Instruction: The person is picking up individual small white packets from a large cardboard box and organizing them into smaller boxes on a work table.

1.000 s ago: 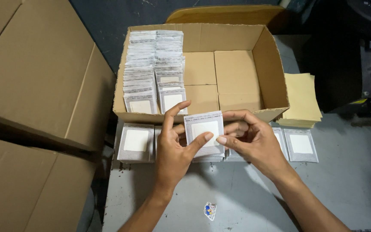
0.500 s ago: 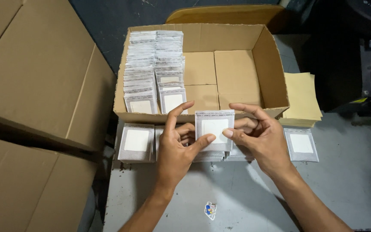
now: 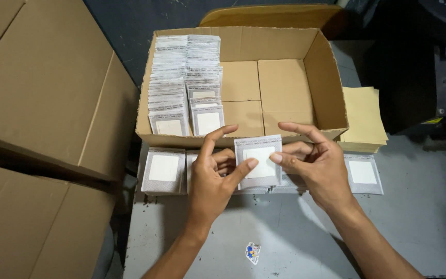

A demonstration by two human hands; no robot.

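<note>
The left hand [image 3: 213,173] and right hand [image 3: 317,166] pinch one flat packet [image 3: 258,161] between them, thumbs pressed on its white front, fingers behind. Just beyond the grip stands an open cardboard box [image 3: 285,88] with packets stacked in rows [image 3: 184,85]. Below and beside the grip, more packets [image 3: 163,169] lie on the grey table [image 3: 285,243].

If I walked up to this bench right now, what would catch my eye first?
Most likely the small grey packet with a white square, held upright between the left hand and the right hand at the middle of the view. Just behind stands an open cardboard box with rows of the same packets stacked in its left part. More packets lie flat on the grey table.
</note>
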